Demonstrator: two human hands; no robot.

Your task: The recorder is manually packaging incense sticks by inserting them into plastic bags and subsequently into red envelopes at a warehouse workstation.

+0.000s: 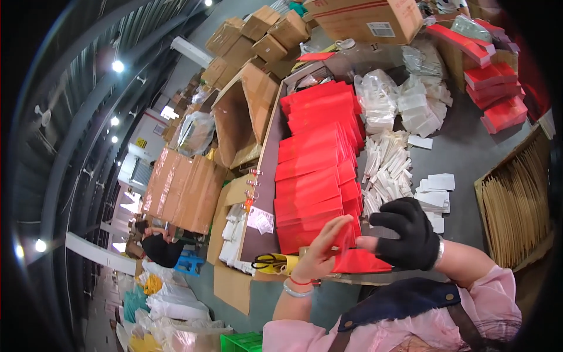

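My left hand (319,252) is bare, with its fingers stretched out and leaning to the right, beside the near end of a row of overlapping red paper packets (314,182). My right hand (407,234) wears a black glove with the thumb tip uncovered. Its fingers are bent and stand apart from the thumb, with nothing visible in the gap. Something thin and reddish shows between the two hands; whether either touches it I cannot tell. Just below them a red packet (363,262) lies flat at the table's near edge. A pile of small white paper slips (384,170) lies beyond my right hand.
Clear plastic bags (375,100) lie farther back, and stacked red boxes (498,97) at the far right. A carton of brown cardboard sheets (516,199) stands at right. Yellow-handled scissors (272,264) sit by the left edge. Large cartons (185,190) stand left of the table.
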